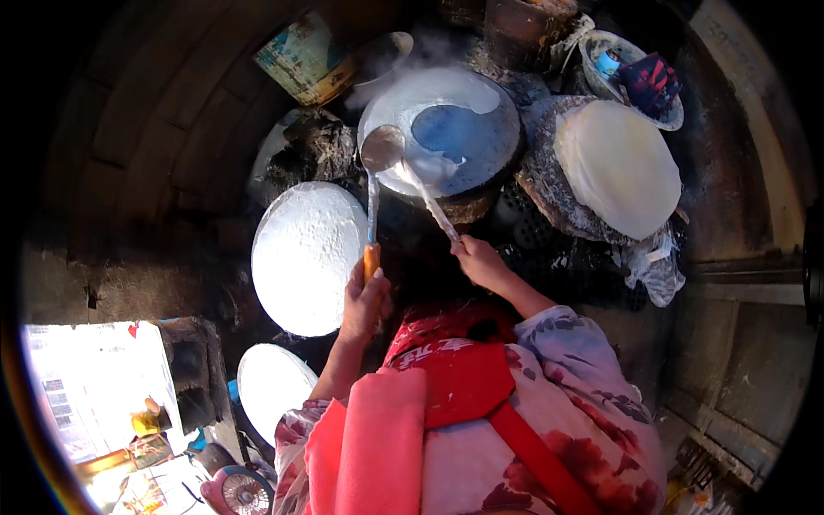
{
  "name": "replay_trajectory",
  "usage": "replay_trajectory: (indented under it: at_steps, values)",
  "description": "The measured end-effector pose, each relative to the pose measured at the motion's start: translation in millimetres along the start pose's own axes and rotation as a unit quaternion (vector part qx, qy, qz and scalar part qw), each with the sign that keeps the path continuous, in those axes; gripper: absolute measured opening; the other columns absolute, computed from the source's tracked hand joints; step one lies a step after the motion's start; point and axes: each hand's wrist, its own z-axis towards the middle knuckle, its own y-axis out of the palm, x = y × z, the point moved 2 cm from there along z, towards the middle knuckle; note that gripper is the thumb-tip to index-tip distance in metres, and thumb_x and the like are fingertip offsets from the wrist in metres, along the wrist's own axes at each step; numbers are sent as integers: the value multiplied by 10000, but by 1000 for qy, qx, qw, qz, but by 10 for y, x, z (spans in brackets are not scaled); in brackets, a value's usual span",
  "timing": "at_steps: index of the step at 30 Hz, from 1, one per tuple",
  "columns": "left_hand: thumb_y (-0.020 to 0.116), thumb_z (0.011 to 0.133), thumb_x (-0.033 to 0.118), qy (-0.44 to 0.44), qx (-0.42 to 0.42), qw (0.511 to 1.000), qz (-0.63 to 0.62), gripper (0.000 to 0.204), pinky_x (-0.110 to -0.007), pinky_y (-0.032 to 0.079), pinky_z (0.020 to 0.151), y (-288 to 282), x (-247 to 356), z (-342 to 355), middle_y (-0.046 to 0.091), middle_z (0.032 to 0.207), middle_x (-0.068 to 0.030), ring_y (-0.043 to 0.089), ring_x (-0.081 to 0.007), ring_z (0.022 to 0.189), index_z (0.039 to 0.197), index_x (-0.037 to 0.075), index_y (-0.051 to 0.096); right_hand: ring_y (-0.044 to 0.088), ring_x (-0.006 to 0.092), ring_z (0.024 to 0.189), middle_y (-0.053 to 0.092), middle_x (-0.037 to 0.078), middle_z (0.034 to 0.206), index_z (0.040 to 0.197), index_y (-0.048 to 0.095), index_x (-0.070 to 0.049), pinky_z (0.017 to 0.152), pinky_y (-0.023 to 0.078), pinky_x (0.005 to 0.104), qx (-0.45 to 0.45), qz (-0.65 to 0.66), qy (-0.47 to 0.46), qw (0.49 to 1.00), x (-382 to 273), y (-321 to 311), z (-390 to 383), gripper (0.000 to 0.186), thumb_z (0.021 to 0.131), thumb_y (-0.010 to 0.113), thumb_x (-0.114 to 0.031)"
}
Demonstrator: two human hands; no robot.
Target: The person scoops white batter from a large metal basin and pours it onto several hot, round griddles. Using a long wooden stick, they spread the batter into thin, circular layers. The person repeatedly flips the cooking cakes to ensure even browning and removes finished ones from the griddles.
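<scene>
A ladle (382,148) with an orange handle is in my left hand (365,302), its round bowl over the left side of a round griddle (505,148). My right hand (482,263) is closed around a pale, batter-smeared stick (436,204). The stick's far end meets the batter beside the ladle bowl, and what head it has I cannot make out. White batter (451,86) covers the griddle's left and upper parts, leaving a bluish-grey patch (451,133) uncovered. Steam rises at the upper left. To the right lies a pile of thin, pale round sheets (618,167).
A large white round (309,257) stands left of my left forearm, with a smaller one (275,390) nearer me. Behind the griddle are a worn tin (305,60) and a brown pot (528,34). A bowl (601,43) holds a dark packet. A fan (240,491) sits lower left.
</scene>
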Motion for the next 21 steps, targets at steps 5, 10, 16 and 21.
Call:
replay_trajectory:
  at_steps: [5, 10, 16, 21]
  values:
    - [454, 935, 137, 104, -5, 992, 68, 491, -193, 334, 414, -149, 177, -107, 457, 677, 6, 400, -52, 447, 1394, 59, 296, 596, 402, 751, 612, 206, 759, 900, 585, -55, 652, 452, 493, 105, 7, 82, 991, 487, -437, -332, 286, 928, 444, -301]
    - [483, 908, 87, 73, 4, 987, 144, 496, -189, 311, 418, -145, 271, 161, 475, 697, 14, 396, -33, 464, 1379, 44, 333, 571, 430, 635, 589, 211, 664, 819, 526, -44, 590, 431, 554, 173, -119, -43, 977, 74, -157, -310, 293, 934, 442, -301]
    - [508, 905, 121, 76, 20, 992, 102, 487, -179, 296, 384, -97, 414, 281, 434, 647, 49, 372, -27, 431, 1363, 61, 353, 592, 402, 701, 604, 198, 713, 842, 573, -37, 607, 432, 514, 82, -6, 58, 995, 414, -281, -19, 362, 947, 383, -327]
    - [494, 918, 130, 117, -1, 988, 101, 482, -181, 288, 358, 46, 436, 325, 434, 633, 39, 369, -37, 398, 1368, 69, 331, 584, 391, 590, 589, 196, 644, 827, 534, -50, 546, 439, 507, 133, -59, 6, 989, 325, -422, -191, 311, 943, 426, -318]
